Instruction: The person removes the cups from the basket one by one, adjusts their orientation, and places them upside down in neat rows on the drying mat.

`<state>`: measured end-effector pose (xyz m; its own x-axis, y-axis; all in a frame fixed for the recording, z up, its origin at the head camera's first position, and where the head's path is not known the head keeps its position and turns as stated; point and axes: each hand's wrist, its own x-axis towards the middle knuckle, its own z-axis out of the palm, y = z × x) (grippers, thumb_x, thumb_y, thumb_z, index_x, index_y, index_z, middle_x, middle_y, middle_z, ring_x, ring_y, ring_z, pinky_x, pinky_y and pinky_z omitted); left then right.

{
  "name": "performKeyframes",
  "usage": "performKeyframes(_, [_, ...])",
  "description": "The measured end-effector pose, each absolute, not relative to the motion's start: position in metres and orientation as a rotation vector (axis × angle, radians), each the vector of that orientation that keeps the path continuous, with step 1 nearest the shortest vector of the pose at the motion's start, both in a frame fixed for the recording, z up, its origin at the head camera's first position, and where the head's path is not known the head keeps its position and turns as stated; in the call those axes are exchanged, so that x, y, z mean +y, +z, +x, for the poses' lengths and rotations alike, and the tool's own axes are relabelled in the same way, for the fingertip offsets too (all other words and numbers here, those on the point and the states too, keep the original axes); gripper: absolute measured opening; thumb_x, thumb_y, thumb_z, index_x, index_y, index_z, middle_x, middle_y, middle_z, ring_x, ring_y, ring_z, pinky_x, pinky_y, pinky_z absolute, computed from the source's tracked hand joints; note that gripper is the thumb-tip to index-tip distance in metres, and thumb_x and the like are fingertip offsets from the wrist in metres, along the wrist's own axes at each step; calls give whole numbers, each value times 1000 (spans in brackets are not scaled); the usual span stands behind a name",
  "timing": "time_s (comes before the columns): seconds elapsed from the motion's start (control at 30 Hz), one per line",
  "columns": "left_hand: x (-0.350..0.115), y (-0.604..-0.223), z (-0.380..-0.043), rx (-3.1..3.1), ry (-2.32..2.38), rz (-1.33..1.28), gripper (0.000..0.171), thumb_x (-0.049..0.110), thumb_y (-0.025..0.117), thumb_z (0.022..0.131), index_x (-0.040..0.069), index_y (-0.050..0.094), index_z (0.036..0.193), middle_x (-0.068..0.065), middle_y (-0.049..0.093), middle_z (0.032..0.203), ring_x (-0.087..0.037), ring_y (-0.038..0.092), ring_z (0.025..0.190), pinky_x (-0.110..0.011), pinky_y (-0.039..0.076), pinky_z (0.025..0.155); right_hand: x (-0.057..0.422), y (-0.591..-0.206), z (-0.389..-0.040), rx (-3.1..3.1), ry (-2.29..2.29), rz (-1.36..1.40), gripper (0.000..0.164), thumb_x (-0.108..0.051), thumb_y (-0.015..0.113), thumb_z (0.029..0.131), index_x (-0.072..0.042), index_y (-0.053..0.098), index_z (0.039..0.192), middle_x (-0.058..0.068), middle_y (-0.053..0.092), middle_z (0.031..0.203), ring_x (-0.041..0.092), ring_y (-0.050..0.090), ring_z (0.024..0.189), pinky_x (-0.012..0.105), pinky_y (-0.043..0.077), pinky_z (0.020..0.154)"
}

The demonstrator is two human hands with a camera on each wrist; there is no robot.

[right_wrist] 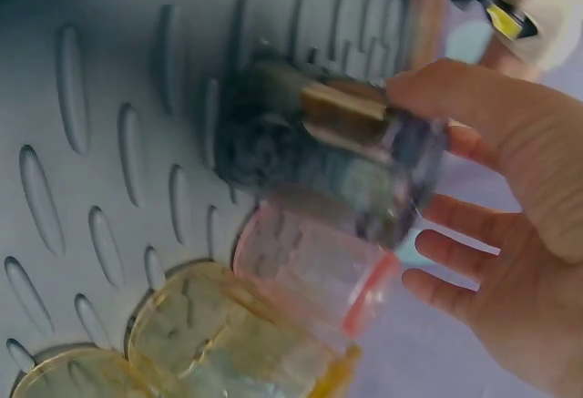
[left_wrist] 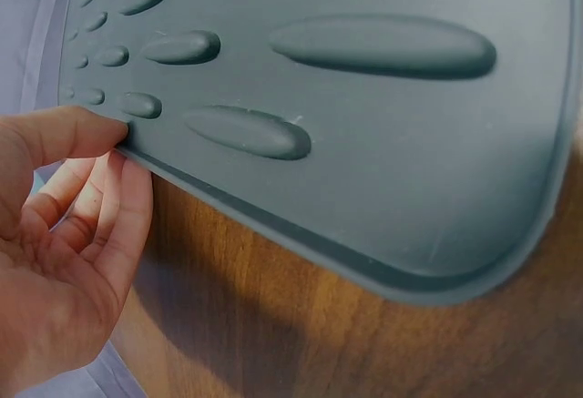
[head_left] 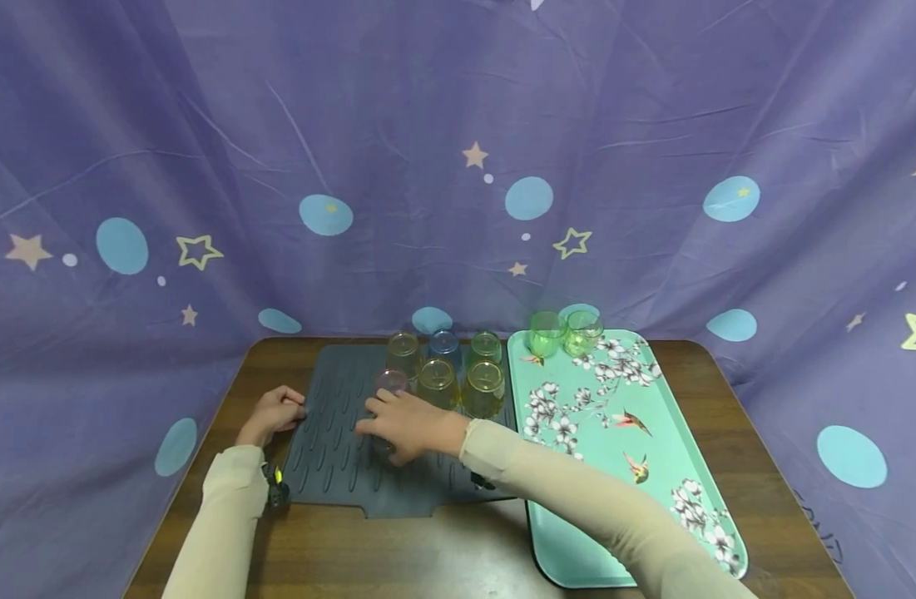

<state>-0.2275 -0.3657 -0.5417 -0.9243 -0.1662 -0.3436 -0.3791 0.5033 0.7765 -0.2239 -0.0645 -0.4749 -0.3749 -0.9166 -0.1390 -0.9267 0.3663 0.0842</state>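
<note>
My left hand [head_left: 272,413] pinches the left edge of a dark grey drying mat [head_left: 330,416], thumb on top and fingers beneath. In the right wrist view, my right hand [right_wrist: 510,188] holds a clear, greyish drinking glass [right_wrist: 310,143] by its end, thumb on one side and fingertips on the other; the glass is blurred. Right beside this glass is a pink glass [right_wrist: 310,261]. Two yellow glasses [head_left: 438,384] continue that row to the right. Behind them stand a yellowish glass [head_left: 403,353], a blue glass [head_left: 444,343] and a green glass [head_left: 486,345].
A mint-green tray [head_left: 600,499] with a flower and bird print lies right of the mat, under my right forearm. Two light green glasses [head_left: 546,334] stand at its far left corner. The wooden table [head_left: 338,557] ends at a purple curtain [head_left: 428,166].
</note>
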Motion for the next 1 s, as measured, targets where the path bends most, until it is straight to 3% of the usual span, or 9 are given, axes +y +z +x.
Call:
performKeyframes(0.4, [-367,-540,-230,2533,1400,-447,29,0,62,90,-12,51,115,-11,61,96,-16,62,89,-42,59,83,18,-417,-270,2613,-874,-1438,64,-28,77,91,-19,50,148,6,51,144,24,49,130,42,50,104])
performKeyframes(0.57, [-366,-540,-231,2526,1399,-448,30,0,62,90,-11,51,115,-9,60,95,-15,62,88,-40,59,82,71,-414,-299,2658,-1396,-1213,66,-13,77,89,-10,48,148,14,58,138,32,57,126,50,50,103])
performKeyframes(0.67, [-366,-540,-231,2521,1410,-446,30,0,62,89,-12,51,115,-10,60,96,-14,62,88,-39,59,81,103,-410,-308,2657,-1675,-999,65,-3,74,89,-4,45,148,25,59,131,42,58,121,59,47,103])
performKeyframes(0.8, [-366,-543,-232,2522,1407,-455,28,-1,62,90,-12,51,114,-11,60,97,-15,62,89,-38,59,80,150,-418,-324,2658,-1908,-731,66,4,69,91,3,40,150,36,54,128,53,54,120,67,42,103])
performKeyframes(1.0, [-367,-546,-231,2522,1392,-466,26,0,62,91,-10,52,112,-12,61,99,-17,63,91,-43,59,87,213,-456,-347,2790,-1907,-386,70,-8,71,92,-4,36,153,33,51,136,48,50,124,61,40,105])
